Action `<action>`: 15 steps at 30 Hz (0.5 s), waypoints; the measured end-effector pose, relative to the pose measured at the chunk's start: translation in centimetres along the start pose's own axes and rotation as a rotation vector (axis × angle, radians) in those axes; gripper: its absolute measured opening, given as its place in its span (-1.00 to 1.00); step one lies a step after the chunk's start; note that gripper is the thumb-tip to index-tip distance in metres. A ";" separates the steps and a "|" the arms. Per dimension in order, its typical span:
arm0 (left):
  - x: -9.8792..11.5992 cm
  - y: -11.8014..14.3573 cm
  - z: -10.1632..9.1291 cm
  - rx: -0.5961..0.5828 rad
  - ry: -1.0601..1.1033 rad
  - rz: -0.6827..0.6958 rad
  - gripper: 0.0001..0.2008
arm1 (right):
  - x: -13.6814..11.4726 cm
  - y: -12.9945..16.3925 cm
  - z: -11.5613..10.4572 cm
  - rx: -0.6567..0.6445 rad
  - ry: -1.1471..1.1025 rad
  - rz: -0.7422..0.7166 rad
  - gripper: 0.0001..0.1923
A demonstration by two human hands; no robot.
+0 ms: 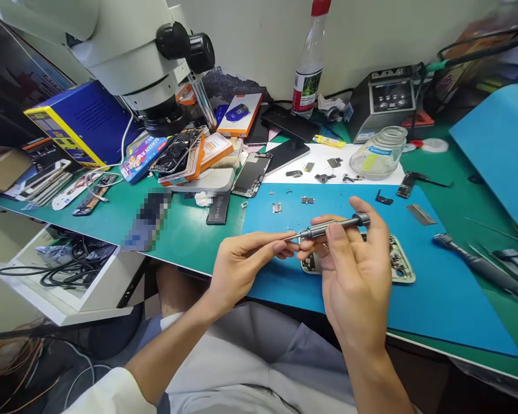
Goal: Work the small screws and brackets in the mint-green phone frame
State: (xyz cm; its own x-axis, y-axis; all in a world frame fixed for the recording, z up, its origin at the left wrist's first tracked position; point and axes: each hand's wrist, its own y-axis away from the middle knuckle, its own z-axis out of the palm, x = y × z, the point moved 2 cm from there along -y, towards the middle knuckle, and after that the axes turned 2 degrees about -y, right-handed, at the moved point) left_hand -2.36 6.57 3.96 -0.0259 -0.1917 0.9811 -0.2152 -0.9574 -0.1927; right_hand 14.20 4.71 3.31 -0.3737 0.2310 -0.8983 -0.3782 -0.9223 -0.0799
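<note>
A grey precision screwdriver [328, 228] lies nearly level across the fingers of my right hand [358, 270], its tip pointing left. My left hand [246, 261] pinches the thin shaft near that tip between thumb and fingers. Whether a tiny part sits at the tip is too small to tell. Beneath and behind my right hand an opened phone body [401, 261] rests on the blue mat [276, 282], partly hidden. Just beyond my hands, small metal phone parts [308, 200] and a little square piece [277, 208] lie on the mat.
A microscope [133, 63] overhangs the back left. Several phone parts lie on white paper [280, 172] beside a glass jar [377, 152]. A bottle [308, 75] stands behind. Dark-handled tools [475, 256] lie at right. An open drawer [69, 282] with cables juts out at left.
</note>
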 end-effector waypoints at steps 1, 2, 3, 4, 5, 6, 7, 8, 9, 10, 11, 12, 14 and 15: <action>0.0 0.1 0.0 -0.006 0.007 0.007 -0.84 | -0.1 0.1 0.0 0.007 -0.008 0.015 -0.46; -0.1 0.1 0.0 -0.013 0.011 0.013 -0.82 | -0.2 0.2 0.0 0.008 -0.012 0.026 -0.44; -0.1 0.2 -0.1 -0.020 0.013 0.017 -0.80 | -0.2 0.3 0.0 0.008 -0.015 0.035 -0.43; -0.1 0.2 -0.1 -0.026 0.013 0.020 -0.78 | -0.2 0.3 -0.1 0.010 -0.014 0.039 -0.43; 0.0 0.2 -0.1 -0.030 0.011 0.023 -0.76 | -0.2 0.3 -0.1 0.011 -0.010 0.042 -0.43; 0.0 0.2 -0.1 -0.034 0.010 0.025 -0.74 | -0.2 0.4 -0.1 0.010 -0.002 0.041 -0.44; 0.0 0.1 -0.1 -0.034 0.008 0.027 -0.72 | -0.2 0.4 -0.1 0.008 0.009 0.040 -0.45; -0.1 0.1 -0.1 -0.034 0.007 0.028 -0.71 | -0.2 0.5 -0.1 0.006 0.019 0.035 -0.47; -0.1 0.1 -0.1 -0.033 0.005 0.027 -0.69 | -0.2 0.5 -0.1 0.004 0.027 0.027 -0.48; -0.1 0.1 -0.2 -0.031 0.002 0.025 -0.68 | -0.2 0.6 -0.1 0.003 0.033 0.018 -0.49; -0.1 0.0 -0.2 -0.029 0.000 0.021 -0.67 | -0.3 0.6 -0.1 0.001 0.038 0.011 -0.49; -0.1 0.0 -0.2 -0.027 -0.002 0.016 -0.67 | -0.3 0.6 -0.1 -0.001 0.043 0.003 -0.49; -0.2 0.1 -0.3 -0.021 -0.005 0.007 -0.67 | -0.3 0.6 -0.1 -0.004 0.062 -0.008 -0.49; -0.2 0.1 -0.4 -0.017 -0.006 0.002 -0.67 | -0.3 0.6 -0.1 -0.004 0.073 -0.014 -0.49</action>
State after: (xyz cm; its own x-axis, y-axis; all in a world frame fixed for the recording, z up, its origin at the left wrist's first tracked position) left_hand -2.74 6.61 3.78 -0.0206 -0.1951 0.9806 -0.2314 -0.9532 -0.1945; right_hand 14.17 4.10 3.46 -0.3059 0.2209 -0.9261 -0.3791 -0.9205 -0.0944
